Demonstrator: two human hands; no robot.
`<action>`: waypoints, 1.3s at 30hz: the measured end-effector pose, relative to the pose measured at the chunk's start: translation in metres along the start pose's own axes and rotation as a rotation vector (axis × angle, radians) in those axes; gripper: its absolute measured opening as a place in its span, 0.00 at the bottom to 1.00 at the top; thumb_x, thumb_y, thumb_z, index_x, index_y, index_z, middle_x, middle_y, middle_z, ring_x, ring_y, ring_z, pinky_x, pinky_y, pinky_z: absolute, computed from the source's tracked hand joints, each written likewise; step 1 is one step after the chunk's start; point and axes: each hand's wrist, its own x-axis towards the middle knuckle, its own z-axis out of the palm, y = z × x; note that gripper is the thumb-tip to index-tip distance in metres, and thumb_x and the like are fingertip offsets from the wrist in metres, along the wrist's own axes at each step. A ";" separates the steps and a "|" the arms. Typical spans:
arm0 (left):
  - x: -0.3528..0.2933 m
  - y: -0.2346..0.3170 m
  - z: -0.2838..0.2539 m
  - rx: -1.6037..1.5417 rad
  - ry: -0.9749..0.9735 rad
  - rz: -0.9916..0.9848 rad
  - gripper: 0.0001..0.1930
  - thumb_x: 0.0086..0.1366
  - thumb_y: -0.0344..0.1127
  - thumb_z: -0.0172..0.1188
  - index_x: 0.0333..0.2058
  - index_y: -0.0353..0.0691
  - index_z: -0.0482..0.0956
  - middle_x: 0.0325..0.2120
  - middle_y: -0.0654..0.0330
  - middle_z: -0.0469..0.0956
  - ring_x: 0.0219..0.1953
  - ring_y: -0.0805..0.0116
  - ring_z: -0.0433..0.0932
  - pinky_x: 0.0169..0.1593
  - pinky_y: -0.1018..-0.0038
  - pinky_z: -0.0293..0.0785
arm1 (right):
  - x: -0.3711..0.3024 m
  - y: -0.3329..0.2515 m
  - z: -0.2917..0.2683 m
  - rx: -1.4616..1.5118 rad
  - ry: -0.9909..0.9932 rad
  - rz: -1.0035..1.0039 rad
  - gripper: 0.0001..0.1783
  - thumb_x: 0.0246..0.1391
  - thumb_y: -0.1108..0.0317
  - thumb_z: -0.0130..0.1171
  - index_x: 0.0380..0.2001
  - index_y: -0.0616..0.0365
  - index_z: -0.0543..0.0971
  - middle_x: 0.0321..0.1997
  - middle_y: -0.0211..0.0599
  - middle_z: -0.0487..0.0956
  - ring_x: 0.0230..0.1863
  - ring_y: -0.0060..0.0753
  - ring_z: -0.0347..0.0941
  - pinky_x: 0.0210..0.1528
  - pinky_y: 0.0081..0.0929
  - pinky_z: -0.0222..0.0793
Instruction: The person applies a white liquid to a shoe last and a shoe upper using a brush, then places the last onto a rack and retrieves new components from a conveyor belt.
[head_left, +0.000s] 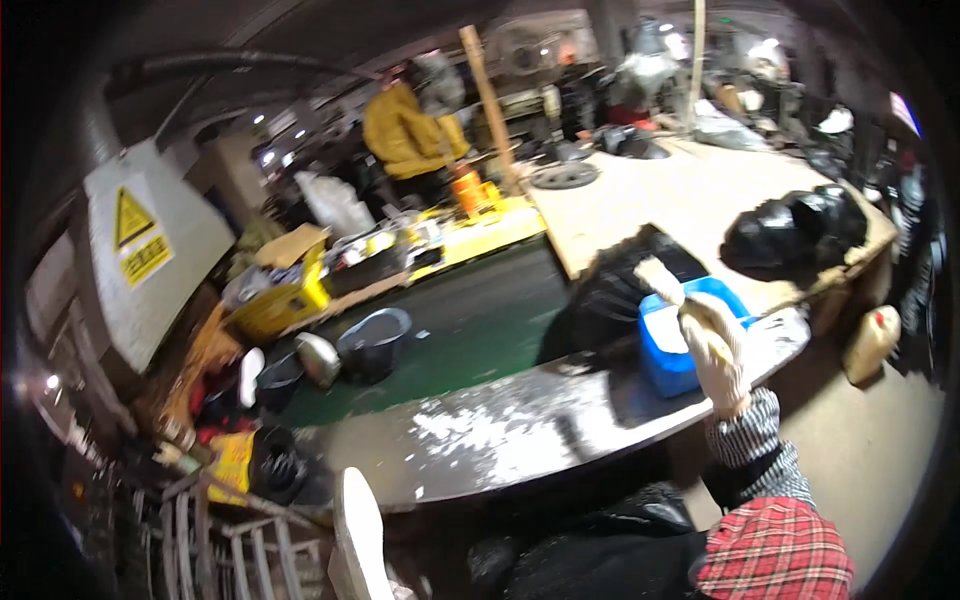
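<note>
My right hand [712,345], in a pale knitted glove, is raised over the blue open-topped plastic container [665,372] on the bench. Its fingers are closed, and a pale, stubby, brush-like thing [658,279] sticks out past them; blur hides its exact kind. White stuff shows inside the container. At the lower edge, a shoe [360,535] is held up with its white sole toward me. Only a small pale bit of my left hand [402,588] appears beside it; the fingers are mostly hidden.
White spatters cover the dark bench edge [480,430] before a green belt [480,365]. Dark buckets [372,345] and a yellow crate [285,305] stand left. Black bags lie beside the container and on the wooden board [650,190]. A pale jug [872,345] stands right, a metal rack [235,545] lower left.
</note>
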 end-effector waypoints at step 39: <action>0.201 0.043 -0.086 1.397 -0.280 -0.173 0.42 0.65 0.72 0.39 0.65 0.44 0.62 0.49 0.49 0.76 0.40 0.50 0.81 0.42 0.56 0.79 | -0.023 -0.045 0.161 0.447 -0.818 0.568 0.11 0.58 0.67 0.62 0.35 0.66 0.81 0.26 0.30 0.79 0.27 0.18 0.73 0.30 0.18 0.70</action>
